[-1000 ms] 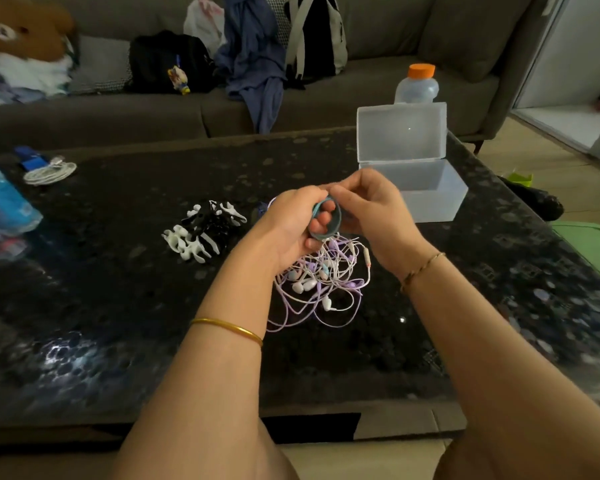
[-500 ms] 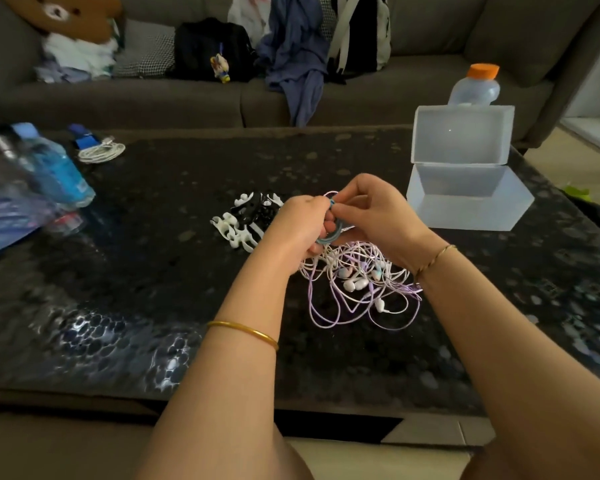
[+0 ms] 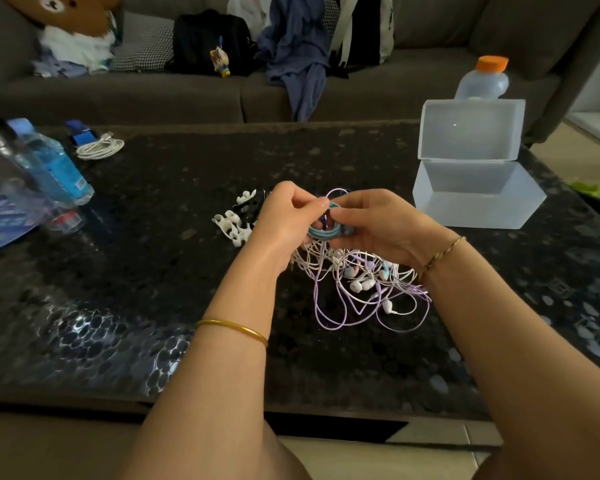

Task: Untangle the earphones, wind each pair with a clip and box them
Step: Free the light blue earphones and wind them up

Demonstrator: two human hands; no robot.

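Observation:
A small coil of blue earphone cable [image 3: 323,233] is held between both hands above the table. My left hand [image 3: 284,220] pinches it from the left, my right hand [image 3: 371,226] grips it from the right. Under the hands lies a tangle of purple and white earphones [image 3: 361,289] on the dark table [image 3: 153,271]. A heap of black and white clips [image 3: 238,220] sits just left of my left hand. The translucent box [image 3: 478,199] stands open at the right, its lid upright.
A blue water bottle [image 3: 52,164] and a metal flask [image 3: 0,157] lie at the left edge. A coiled white cable [image 3: 99,148] sits at the back left. An orange-capped bottle [image 3: 482,81] stands behind the box. A sofa with bags and clothes [image 3: 291,46] runs along the far side.
The view has swung left and closer, so the box now sits further right. Both hands keep hold of the blue coil; my fingers have shifted round it.

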